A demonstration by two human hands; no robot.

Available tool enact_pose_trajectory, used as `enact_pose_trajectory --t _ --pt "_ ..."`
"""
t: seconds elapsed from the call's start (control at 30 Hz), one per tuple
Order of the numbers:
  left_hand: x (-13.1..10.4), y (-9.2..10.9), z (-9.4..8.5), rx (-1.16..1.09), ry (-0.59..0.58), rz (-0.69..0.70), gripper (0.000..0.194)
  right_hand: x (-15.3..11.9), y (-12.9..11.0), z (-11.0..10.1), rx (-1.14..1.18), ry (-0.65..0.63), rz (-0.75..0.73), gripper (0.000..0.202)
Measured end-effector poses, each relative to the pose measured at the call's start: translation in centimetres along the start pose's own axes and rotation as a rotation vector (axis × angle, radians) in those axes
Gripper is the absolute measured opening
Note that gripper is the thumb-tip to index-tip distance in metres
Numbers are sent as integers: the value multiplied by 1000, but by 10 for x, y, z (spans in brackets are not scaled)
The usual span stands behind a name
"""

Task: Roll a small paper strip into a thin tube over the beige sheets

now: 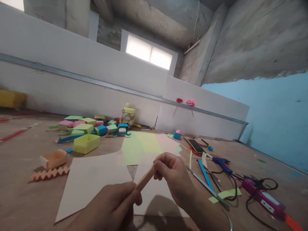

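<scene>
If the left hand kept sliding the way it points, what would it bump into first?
Probably the right hand. The left hand points up along the folded paper strip both hands pinch, and the right hand's fingers hold the far end. Depth is hard to judge.

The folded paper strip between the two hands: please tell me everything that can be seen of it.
The folded paper strip is narrow and pale peach-tan, seemingly the same paper as the sheets lying below it. It slants upward from lower left to upper right, held in the air above the table. The left hand pinches its lower end and the right hand pinches its upper end, so only the middle shows. Nothing else touches it.
</scene>
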State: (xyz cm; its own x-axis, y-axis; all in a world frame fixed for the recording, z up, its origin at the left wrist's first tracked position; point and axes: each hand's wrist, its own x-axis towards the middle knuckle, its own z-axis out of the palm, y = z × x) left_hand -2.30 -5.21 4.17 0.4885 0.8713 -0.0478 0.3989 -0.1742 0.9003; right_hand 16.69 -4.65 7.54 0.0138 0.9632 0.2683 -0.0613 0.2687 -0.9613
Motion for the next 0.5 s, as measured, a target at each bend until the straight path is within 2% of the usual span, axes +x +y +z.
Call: enact_pose_trajectory --t 0.07,0.17,0.3,0.37,0.5 --pt "3 -2 1 -4 -53 58 38 -1 -2 0 -32 -46 -8 14" --pt "5 -1 4 26 -56 114 44 -6 -1 1 -70 -98 -12 9" --pt "3 3 5 15 -44 -6 40 -16 5 4 -144 -116 -49 5" --pt "2 3 3 18 -6 -56 41 -22 7 6 -263 -114 -171 5" --pt "3 4 -2 -115 48 -72 35 -38 10 9 -524 -100 -594 12"
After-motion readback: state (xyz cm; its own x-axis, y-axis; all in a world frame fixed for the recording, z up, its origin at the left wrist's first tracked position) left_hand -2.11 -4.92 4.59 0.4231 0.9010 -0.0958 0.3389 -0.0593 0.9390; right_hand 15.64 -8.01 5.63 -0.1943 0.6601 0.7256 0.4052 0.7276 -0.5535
